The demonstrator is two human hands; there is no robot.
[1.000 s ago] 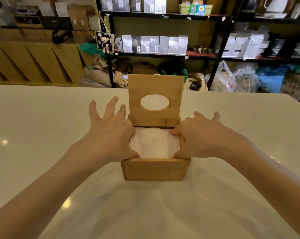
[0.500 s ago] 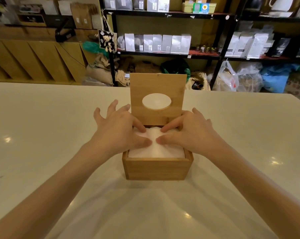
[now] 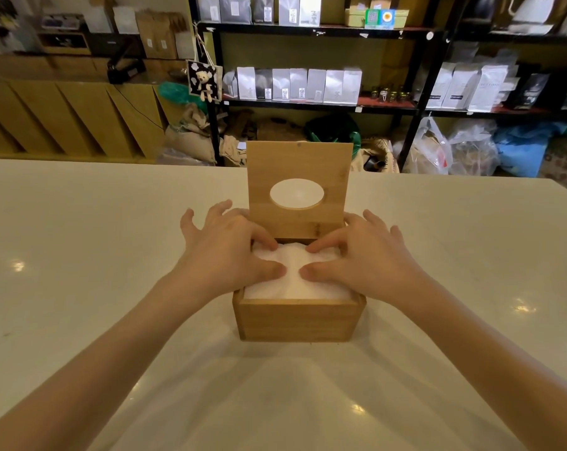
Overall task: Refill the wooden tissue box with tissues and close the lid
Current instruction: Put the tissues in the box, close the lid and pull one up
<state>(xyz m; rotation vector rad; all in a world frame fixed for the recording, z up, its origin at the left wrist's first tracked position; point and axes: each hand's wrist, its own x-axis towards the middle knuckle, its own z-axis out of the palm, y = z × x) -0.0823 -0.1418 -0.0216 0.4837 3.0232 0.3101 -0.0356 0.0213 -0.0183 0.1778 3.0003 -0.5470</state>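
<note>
A wooden tissue box [image 3: 296, 319] stands in the middle of the white table. Its hinged lid [image 3: 298, 164], with an oval hole, stands upright at the back. White tissues [image 3: 293, 281] fill the box up to the rim. My left hand [image 3: 230, 255] lies flat on the left side of the tissues, thumb and forefinger pressing them down. My right hand [image 3: 366, 258] lies the same way on the right side. Both hands have their fingers spread and hold nothing.
The white table [image 3: 80, 255] stretches wide on both sides of the box. Behind it are black shelves [image 3: 308, 102] with white bags, sacks on the floor and a wooden counter [image 3: 64, 118] at the left.
My hands have moved from the box's side walls inward onto the top of the tissues. The tissues, sunk in the box a second ago, now stand up to the rim.
</note>
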